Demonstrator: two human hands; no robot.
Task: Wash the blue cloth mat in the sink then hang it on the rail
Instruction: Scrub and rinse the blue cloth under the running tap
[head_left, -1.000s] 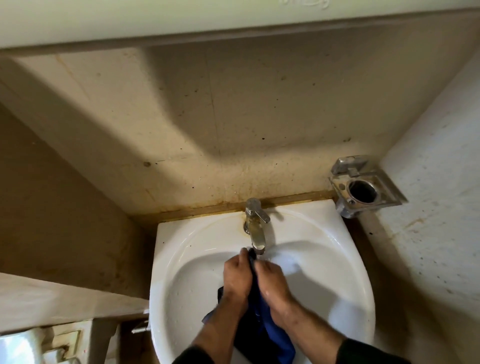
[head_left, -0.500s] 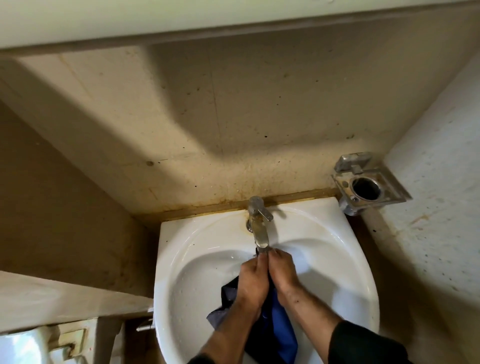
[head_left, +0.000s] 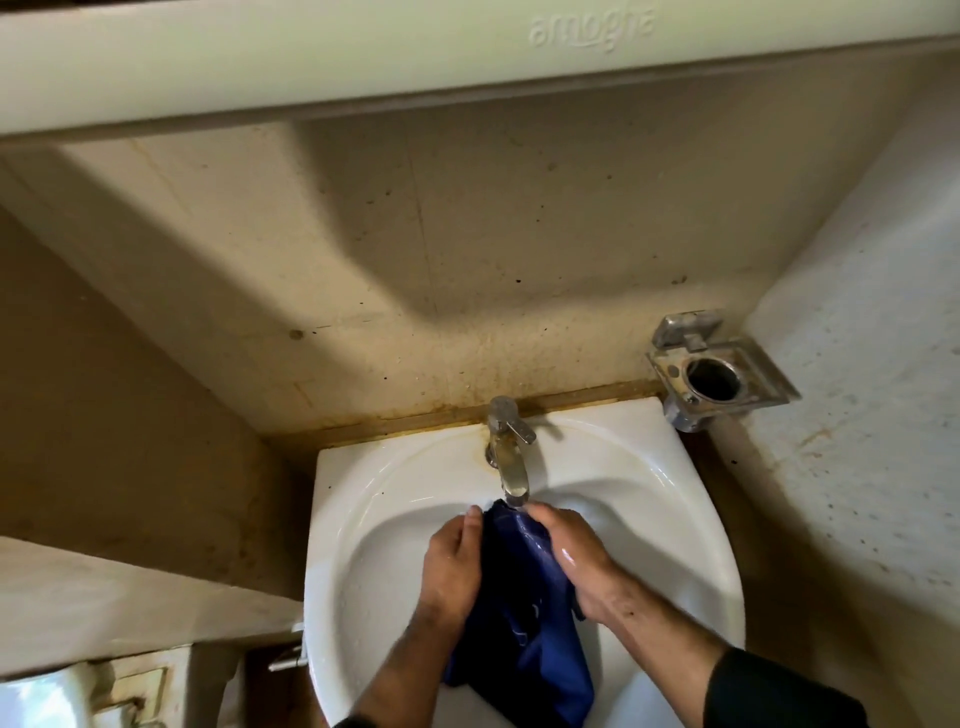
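The blue cloth mat (head_left: 524, 613) hangs bunched between my two hands inside the white sink (head_left: 374, 519), its top edge right under the spout of the metal tap (head_left: 509, 457). My left hand (head_left: 452, 561) grips the mat's left side, fingers curled round the fabric. My right hand (head_left: 569, 551) grips its right side and looks wet. The lower part of the mat droops toward the sink's front. No rail is in view.
A metal holder (head_left: 717, 374) with a round hole is fixed to the right wall, just above the sink's back corner. A pale shelf edge (head_left: 467, 57) overhangs the wall above. A low ledge (head_left: 104, 608) lies to the left.
My hands have spread slightly apart, exposing more of the blue mat between them under the tap. The view has shifted a little.
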